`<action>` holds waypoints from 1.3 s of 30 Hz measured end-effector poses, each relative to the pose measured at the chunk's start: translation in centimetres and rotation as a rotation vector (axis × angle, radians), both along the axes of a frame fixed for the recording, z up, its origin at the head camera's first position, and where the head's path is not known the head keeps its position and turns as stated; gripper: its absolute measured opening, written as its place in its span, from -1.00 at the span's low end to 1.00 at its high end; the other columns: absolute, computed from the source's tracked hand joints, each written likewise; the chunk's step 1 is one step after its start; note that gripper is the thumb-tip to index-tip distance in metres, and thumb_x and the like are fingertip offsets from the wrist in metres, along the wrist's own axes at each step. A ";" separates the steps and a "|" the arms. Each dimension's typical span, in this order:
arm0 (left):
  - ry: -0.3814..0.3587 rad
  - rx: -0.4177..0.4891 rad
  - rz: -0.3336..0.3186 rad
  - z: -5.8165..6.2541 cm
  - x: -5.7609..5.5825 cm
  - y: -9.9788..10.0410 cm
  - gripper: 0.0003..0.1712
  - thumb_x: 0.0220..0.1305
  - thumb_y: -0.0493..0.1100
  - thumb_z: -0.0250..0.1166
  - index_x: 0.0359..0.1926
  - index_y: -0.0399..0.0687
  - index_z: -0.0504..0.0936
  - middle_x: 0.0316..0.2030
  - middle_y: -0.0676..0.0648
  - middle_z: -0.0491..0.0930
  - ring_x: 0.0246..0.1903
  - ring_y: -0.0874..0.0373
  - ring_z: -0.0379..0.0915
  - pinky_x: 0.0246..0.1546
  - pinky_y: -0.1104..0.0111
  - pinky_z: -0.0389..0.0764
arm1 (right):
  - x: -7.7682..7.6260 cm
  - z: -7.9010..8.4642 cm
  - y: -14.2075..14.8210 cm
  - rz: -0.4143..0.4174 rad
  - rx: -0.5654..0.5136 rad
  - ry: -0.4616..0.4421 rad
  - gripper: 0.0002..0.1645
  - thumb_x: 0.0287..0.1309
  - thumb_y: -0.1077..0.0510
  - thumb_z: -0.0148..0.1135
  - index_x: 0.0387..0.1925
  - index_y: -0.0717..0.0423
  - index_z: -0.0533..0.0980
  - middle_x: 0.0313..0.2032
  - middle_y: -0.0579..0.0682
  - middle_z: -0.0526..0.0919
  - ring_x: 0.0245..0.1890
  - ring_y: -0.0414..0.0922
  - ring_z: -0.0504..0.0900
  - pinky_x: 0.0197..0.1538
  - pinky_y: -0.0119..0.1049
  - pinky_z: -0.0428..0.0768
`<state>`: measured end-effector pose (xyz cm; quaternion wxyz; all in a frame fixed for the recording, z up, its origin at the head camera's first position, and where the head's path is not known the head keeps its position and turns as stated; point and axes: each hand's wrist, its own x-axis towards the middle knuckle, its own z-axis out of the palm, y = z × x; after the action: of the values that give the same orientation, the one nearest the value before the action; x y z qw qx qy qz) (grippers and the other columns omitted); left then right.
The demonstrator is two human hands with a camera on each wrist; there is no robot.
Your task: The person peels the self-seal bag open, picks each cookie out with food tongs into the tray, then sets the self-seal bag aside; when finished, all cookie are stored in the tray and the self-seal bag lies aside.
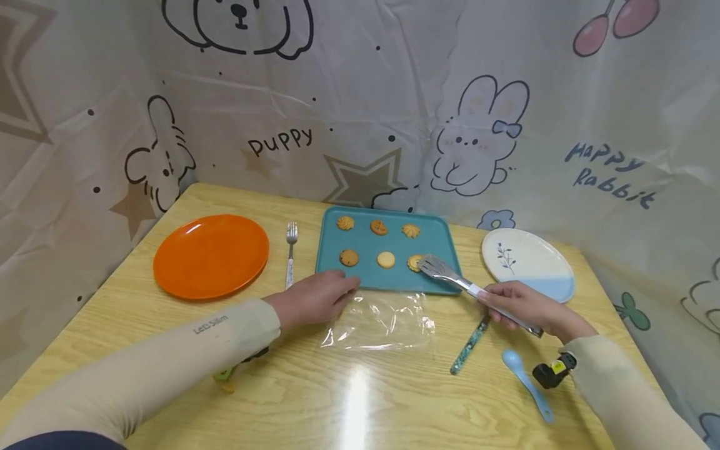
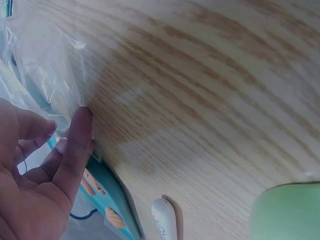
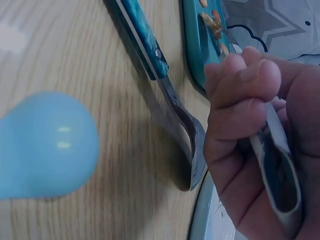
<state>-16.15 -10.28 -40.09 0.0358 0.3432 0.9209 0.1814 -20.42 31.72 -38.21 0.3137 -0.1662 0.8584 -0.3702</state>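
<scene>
My left hand (image 1: 315, 297) pinches the upper left edge of a clear plastic bag (image 1: 388, 322), which lies flat below the teal tray (image 1: 388, 279). The left wrist view shows its fingertips at the crinkled bag (image 2: 50, 60). My right hand (image 1: 531, 306) grips metal food tongs (image 1: 450, 275), fingers curled round the handle. The tongs' head reaches over the tray's lower right, over part of a round scalloped cookie (image 1: 413, 262). Whether the tongs pinch that cookie cannot be told. Several cookies sit in two rows, among them a pale round one (image 1: 385, 260) and a dark-dotted one (image 1: 349, 257).
An orange plate (image 1: 210, 256) and a fork (image 1: 291, 244) lie left of the tray. To the right is a white and blue plate (image 1: 529, 262). A teal-handled spoon (image 1: 469, 347) lies partly under my right hand, near a light blue spoon (image 1: 527, 384).
</scene>
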 end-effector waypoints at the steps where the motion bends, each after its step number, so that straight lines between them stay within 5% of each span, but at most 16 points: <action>1: 0.002 -0.003 0.002 0.0 0.0 0.0 -0.86 0.43 -0.22 0.06 -0.34 -0.02 0.41 -0.56 0.06 0.28 -0.50 0.20 0.20 -0.49 0.46 0.23 | 0.1 0.1 -0.1 -0.011 0.012 -0.005 -0.44 0.44 -0.17 -0.09 -0.13 0.28 0.48 -0.52 0.04 0.54 -0.70 -0.29 0.39 -0.63 -0.34 0.42; 7: -0.011 -0.053 0.021 0.1 0.1 0.1 -0.89 0.44 -0.18 0.04 -0.18 -0.05 0.49 -0.47 0.03 0.42 -0.47 0.18 0.30 -0.45 0.42 0.38 | 0.8 0.6 0.6 -0.063 0.049 0.011 -0.43 0.43 -0.19 -0.09 -0.05 0.25 0.50 -0.49 0.05 0.53 -0.69 -0.27 0.40 -0.62 -0.31 0.45; 12: 0.056 -0.141 0.031 0.8 0.6 0.1 -0.84 0.43 -0.14 0.04 -0.07 -0.04 0.48 -0.36 -0.01 0.44 -0.37 0.16 0.31 -0.47 0.41 0.41 | 1.9 1.0 2.2 -0.159 0.076 0.071 -0.40 0.42 -0.24 -0.11 -0.05 0.24 0.46 -0.46 0.09 0.52 -0.66 -0.25 0.42 -0.57 -0.28 0.49; 18: 0.190 -0.226 -0.070 1.6 1.5 0.2 -0.49 0.43 0.10 0.02 0.28 0.00 0.35 0.12 -0.09 0.45 0.11 0.03 0.35 0.03 0.20 0.55 | 4.6 1.5 4.6 -0.299 0.092 0.248 -0.36 0.46 -0.24 -0.23 -0.05 0.30 0.35 -0.50 0.04 0.48 -0.65 -0.16 0.43 -0.55 -0.26 0.46; 24: 0.099 -0.314 -0.189 0.8 3.4 0.5 -0.17 0.40 0.28 -0.04 0.52 0.05 -0.03 0.42 -0.19 0.21 0.41 -0.06 0.16 0.36 0.09 0.32 | 7.8 0.9 7.7 -0.398 0.436 0.470 -0.25 0.47 -0.28 -0.44 -0.09 0.40 0.23 -0.56 0.06 0.45 -0.66 -0.11 0.40 -0.61 -0.24 0.36; 28: 0.031 -0.376 -0.206 0.1 4.3 0.4 -0.13 0.41 0.32 -0.10 0.55 0.14 -0.20 0.48 -0.21 0.08 0.48 -0.07 0.04 0.43 0.07 0.21 | 8.9 0.1 9.8 -0.490 0.655 0.430 -0.09 0.44 -0.29 -0.56 -0.05 0.61 0.13 -0.56 0.19 0.41 -0.60 0.00 0.42 -0.58 -0.15 0.35; 32: 0.045 -0.440 -0.204 -0.2 4.8 0.5 -0.10 0.38 0.41 -0.16 0.55 0.19 -0.22 0.51 -0.22 0.00 0.50 -0.09 -0.04 0.43 0.04 0.19 | 9.5 -0.8 11.1 -0.574 0.788 0.334 -0.06 0.42 -0.27 -0.60 -0.10 0.69 0.09 -0.51 0.36 0.44 -0.53 0.11 0.50 -0.54 -0.05 0.43; 39: 0.049 -0.496 -0.194 0.1 5.7 0.8 -0.12 0.35 0.48 -0.26 0.54 0.28 -0.22 0.53 -0.27 -0.23 0.54 -0.13 -0.24 0.47 -0.03 0.05 | 9.8 -2.1 11.8 -0.540 0.867 0.218 0.04 0.41 -0.28 -0.65 0.07 0.82 -0.03 -0.28 0.64 0.48 -0.29 0.45 0.57 -0.30 0.28 0.49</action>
<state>-10.49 -9.45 -39.96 0.1139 0.4150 0.9005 -0.0623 -10.66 43.52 -40.27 0.1557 0.1686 0.9729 -0.0292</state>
